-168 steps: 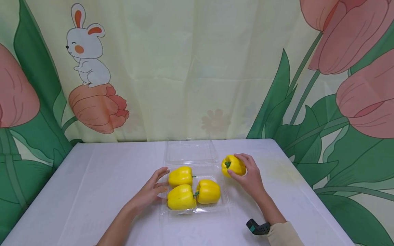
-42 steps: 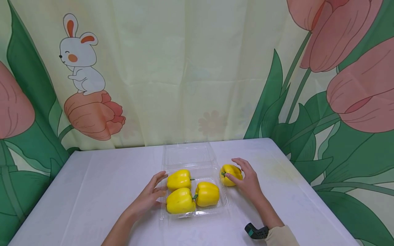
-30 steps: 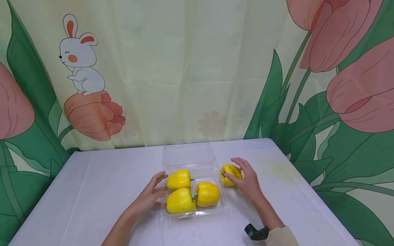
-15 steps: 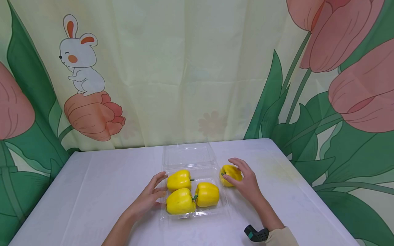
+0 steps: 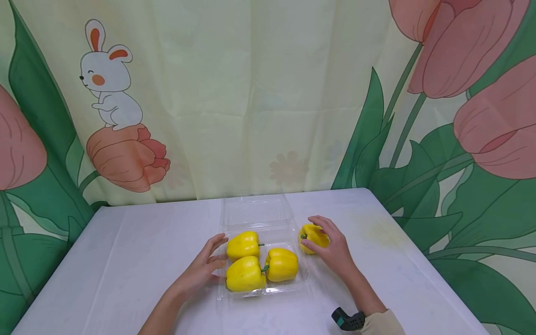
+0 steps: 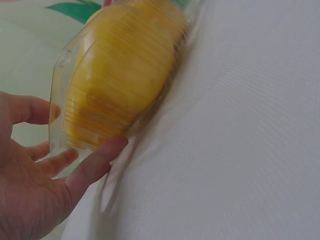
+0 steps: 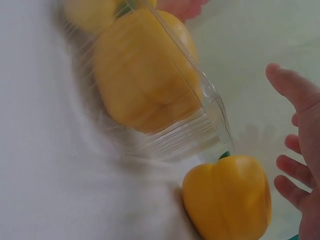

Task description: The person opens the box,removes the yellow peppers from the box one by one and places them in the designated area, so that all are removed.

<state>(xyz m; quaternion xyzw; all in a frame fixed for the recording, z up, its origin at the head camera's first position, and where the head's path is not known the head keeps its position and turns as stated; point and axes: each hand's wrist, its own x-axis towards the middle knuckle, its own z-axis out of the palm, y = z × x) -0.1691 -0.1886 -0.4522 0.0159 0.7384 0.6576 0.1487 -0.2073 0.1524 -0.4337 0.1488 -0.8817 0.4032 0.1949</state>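
Note:
Three yellow bell peppers lie in a clear plastic clamshell box (image 5: 274, 292): a back-left pepper (image 5: 243, 245), a front-left pepper (image 5: 245, 274) and a right pepper (image 5: 282, 264). A fourth bell pepper (image 5: 314, 238) rests on the table just right of the box, its green stem facing left. My left hand (image 5: 202, 268) touches the box's left wall with spread fingers and thumb, as the left wrist view also shows. Over the fourth pepper hovers my right hand (image 5: 335, 249), partly hiding it. A gap separates these fingers from the pepper in the right wrist view.
The box's clear lid (image 5: 257, 210) lies folded back towards the rear edge. A white cloth covers the table (image 5: 138, 260). Behind it hangs a curtain (image 5: 217, 93) printed with tulips and a rabbit. A black wrist strap device (image 5: 348, 319) sits by the right sleeve.
Earlier my right hand held the fourth pepper raised; now it sits on the table, let go. Over the last second that hand has drifted slightly left. My left hand stays at the box.

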